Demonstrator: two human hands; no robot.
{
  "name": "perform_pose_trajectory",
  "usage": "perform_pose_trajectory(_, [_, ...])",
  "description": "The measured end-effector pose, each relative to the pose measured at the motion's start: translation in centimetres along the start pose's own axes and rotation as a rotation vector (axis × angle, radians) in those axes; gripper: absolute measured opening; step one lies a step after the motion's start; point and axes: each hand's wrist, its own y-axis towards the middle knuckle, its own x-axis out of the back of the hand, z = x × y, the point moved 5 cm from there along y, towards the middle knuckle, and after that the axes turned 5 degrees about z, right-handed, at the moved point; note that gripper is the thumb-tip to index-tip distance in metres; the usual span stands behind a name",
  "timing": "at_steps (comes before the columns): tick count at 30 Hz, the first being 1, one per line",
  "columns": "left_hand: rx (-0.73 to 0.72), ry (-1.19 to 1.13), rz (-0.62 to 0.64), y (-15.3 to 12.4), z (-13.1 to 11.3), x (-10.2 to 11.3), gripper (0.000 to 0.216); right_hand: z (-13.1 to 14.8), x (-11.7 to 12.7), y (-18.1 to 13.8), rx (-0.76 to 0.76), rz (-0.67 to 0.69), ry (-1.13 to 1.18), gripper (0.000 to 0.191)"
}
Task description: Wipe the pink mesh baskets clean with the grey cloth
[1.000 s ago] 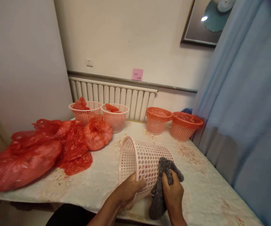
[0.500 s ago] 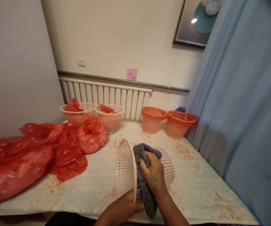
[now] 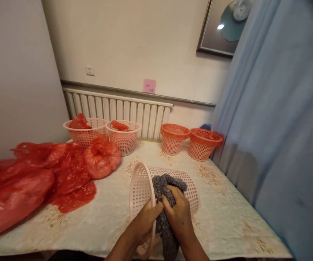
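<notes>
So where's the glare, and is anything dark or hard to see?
Head view: glare spot on the framed picture, glints on the bags; head view: soft shadow on the curtain, dark upper right corner; head view: texture shows on the cloth, writing on the note is too small.

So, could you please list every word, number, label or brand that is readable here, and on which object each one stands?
Pink paper note on the wall: two short handwritten marks, too small and blurred to quote.
Held pink plastic basket and gray cloth: no text visible.
</notes>
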Motion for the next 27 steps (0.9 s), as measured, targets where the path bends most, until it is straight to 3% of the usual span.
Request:
perform_pose_trajectory(3, [0.032, -0.03, 0.042, -0.1, 0.1, -0.2, 0.052, -2.4, 0.6, 0.8, -0.068, 0.003, 0.006, 0.029])
perform_pose_trajectory(7, [0.026, -0.02, 0.129, -0.1, 0.4, 0.1, 0.046, -8.2, 2.0, 1.4, -0.268, -0.068, -0.049, 0.038])
perform_pose_trajectory(10, [-0.013, 0.05, 0.147, 0.1, 0.5, 0.8, 0.045, -12.4, 3.0, 0.5, -0.45, -0.13, -0.124, 0.046])
perform_pose_trajectory(13, [0.003, 0.096, 0.159, 0.2, 0.5, 1.4, 0.046, -14.2, 3.2, -1.1, -0.531, -0.182, -0.148, 0.05])
perform_pose_trajectory(16, [0.007, 0.115, 0.167, 0.1, 0.3, 1.6, 0.048, -13.4, 2.3, -2.6, -0.537, -0.231, -0.129, 0.051])
perform_pose_trajectory(19, [0.006, 0.123, 0.187, -0.1, 0.1, 1.3, 0.051, -10.8, 0.9, -3.5, -0.475, -0.25, -0.088, 0.048])
perform_pose_trajectory(23, [0.043, 0.173, 0.195, -0.6, 0.3, 0.8, 0.052, -5.4, -0.4, -3.6, -0.222, -0.21, -0.033, 0.037])
perform_pose_trajectory(27, [0.068, 0.375, 0.182, -1.5, 0.5, 1.2, 0.051, -0.3, -0.7, -2.9, 0.033, -0.104, -0.019, 0.028])
